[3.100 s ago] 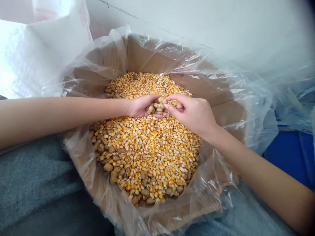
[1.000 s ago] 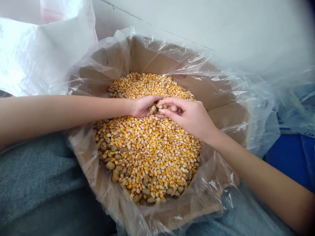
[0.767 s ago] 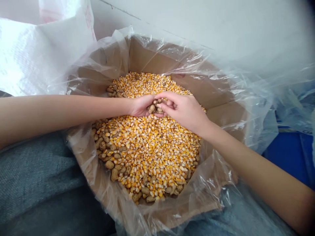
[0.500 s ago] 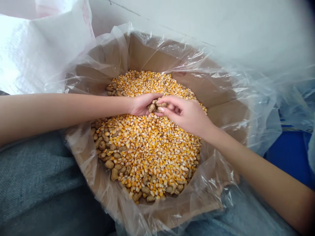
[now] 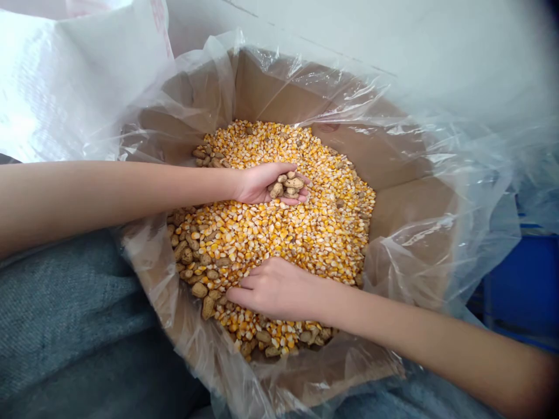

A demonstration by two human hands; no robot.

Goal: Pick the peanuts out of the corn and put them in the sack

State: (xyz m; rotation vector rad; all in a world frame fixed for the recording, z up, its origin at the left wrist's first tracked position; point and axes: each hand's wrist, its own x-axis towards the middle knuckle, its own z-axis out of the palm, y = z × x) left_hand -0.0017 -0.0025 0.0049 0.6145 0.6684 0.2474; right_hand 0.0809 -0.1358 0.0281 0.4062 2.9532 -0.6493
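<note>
My left hand (image 5: 266,183) lies palm up and cupped over the corn, holding several unshelled peanuts (image 5: 292,185). My right hand (image 5: 275,291) is palm down at the near side of the corn kernels (image 5: 323,233), its fingers curled down into them. Its fingertips are hidden, so what they pinch, if anything, does not show. Loose peanuts (image 5: 200,290) lie just left of it, along the edge of the corn.
A cardboard box (image 5: 279,87) lined with clear plastic (image 5: 406,233) surrounds the corn. At the upper left stands a white woven sack (image 5: 87,87). A blue object (image 5: 522,279) sits at the right, and a pale wall (image 5: 393,35) rises behind the box.
My right hand has left the peanuts in my left palm and moved down and left to the near corn. My left hand stays cupped around the peanuts. The view has shifted slightly.
</note>
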